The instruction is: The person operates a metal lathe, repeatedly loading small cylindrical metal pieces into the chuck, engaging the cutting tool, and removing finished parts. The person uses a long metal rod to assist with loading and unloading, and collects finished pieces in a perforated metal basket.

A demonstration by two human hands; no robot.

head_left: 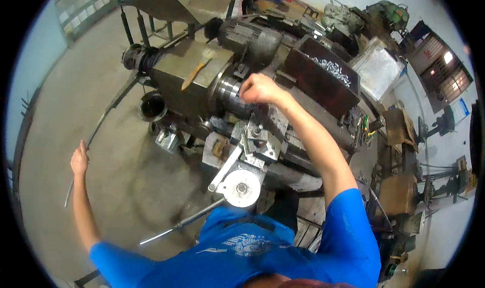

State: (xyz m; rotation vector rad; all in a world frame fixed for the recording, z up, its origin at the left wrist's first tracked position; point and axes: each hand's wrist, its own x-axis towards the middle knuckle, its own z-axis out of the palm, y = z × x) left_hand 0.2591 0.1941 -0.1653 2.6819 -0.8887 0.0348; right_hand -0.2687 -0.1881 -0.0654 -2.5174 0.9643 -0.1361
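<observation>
In the head view, the person's right hand [260, 88] is near 12 o'clock, just up from the centre, at the front of a lathe chuck [228, 92] that lies on its 9 o'clock side. Its fingers are curled tightly; I cannot tell whether they pinch a workpiece, since the knuckles hide it. Near 9 o'clock, the left hand [79, 159] has its fingers closed around a long rod [115, 103], which runs up to the outer end of the headstock [174, 65] around 10 o'clock. A wooden-handled brush [192, 76] lies on the headstock towards 11 o'clock, and a dark box [308, 80] of small metal parts stands towards 2 o'clock. The tool post [257, 131] sits near the centre.

The step looks like loading or unloading at the chuck, the rod probably working its clamping. The next move likely calls for a steady right hand while the left works the rod.
</observation>
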